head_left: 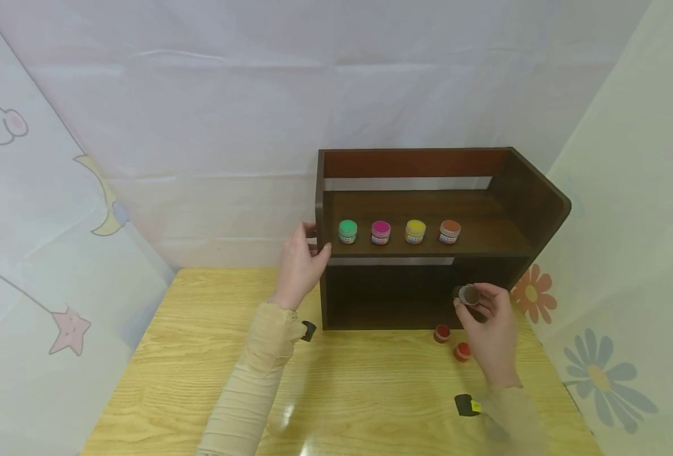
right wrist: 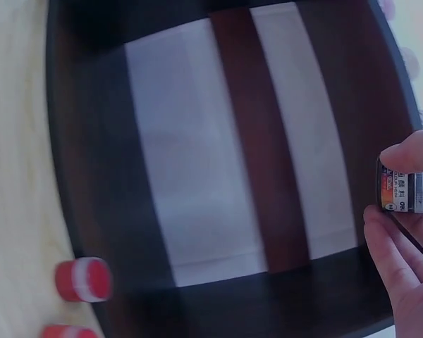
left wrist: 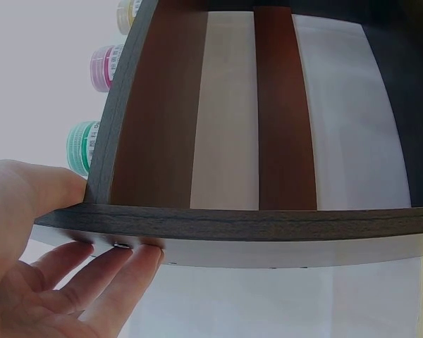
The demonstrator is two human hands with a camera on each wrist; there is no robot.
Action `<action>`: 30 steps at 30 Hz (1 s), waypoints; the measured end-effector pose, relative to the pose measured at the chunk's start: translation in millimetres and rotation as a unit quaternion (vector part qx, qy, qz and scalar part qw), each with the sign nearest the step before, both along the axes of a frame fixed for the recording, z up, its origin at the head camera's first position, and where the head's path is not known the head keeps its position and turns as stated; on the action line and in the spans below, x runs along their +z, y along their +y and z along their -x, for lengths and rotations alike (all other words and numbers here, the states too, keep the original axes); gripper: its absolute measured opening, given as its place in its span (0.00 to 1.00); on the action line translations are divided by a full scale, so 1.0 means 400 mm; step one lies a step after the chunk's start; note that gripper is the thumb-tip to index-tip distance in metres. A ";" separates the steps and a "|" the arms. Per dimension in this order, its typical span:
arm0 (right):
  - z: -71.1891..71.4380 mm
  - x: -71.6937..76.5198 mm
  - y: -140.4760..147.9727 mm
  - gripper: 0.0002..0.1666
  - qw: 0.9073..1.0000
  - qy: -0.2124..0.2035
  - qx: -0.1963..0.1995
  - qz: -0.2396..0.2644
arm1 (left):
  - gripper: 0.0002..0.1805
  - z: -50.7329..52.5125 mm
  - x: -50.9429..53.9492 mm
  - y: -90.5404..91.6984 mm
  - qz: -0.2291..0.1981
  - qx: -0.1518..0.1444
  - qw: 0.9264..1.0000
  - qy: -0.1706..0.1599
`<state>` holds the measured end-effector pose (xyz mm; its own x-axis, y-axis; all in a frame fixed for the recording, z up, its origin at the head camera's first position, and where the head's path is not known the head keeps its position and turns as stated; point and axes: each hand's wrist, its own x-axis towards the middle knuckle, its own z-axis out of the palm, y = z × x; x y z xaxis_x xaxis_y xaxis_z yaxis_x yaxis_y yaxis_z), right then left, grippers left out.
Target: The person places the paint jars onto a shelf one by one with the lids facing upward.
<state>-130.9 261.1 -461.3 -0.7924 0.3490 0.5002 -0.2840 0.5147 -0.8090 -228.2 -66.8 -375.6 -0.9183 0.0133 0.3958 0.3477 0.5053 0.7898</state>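
My left hand point(head_left: 301, 266) grips the left side panel of a dark brown wooden shelf point(head_left: 427, 201); in the left wrist view the thumb lies at the panel's front edge and the fingers press its outer face. A small dark-coloured paint jar point(head_left: 468, 295) with a clear lid is pinched between thumb and fingers of my right hand point(head_left: 494, 335), in front of the lower compartment. Along the upper board's front stand a green jar point(head_left: 347, 232), a magenta jar point(head_left: 380, 232), a yellow jar point(head_left: 415, 232) and an orange-brown jar point(head_left: 450, 232) in a row.
Two red jars point(head_left: 441, 334) sit on the wood-grain table point(head_left: 216, 354), before the shelf's lower right. Small black pieces point(head_left: 466, 405) show beside both forearms. Patterned cloth walls point(head_left: 615, 266) enclose the table at the back and sides.
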 end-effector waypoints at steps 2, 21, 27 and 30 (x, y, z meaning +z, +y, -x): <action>0.004 0.015 0.006 0.29 1.000 0.014 -0.005 -0.006 | 0.22 0.001 -0.001 0.000 -0.001 -0.001 1.000 -0.001; 0.016 0.076 0.028 0.29 0.996 0.073 -0.038 -0.039 | 0.22 0.001 0.000 0.001 -0.004 -0.003 1.000 -0.005; 0.025 0.103 0.038 0.31 0.995 0.085 -0.046 -0.040 | 0.23 0.000 0.001 0.002 -0.003 0.000 1.000 -0.006; 0.031 0.113 0.041 0.31 0.994 0.078 -0.059 -0.044 | 0.23 0.000 0.000 0.002 -0.003 0.000 1.000 -0.005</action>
<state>-143.5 277.7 -416.0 -0.6590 0.3841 0.6467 -0.3368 0.6181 -0.7103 -228.2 -66.1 -375.8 -0.9222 0.0118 0.3865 0.3401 0.5003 0.7963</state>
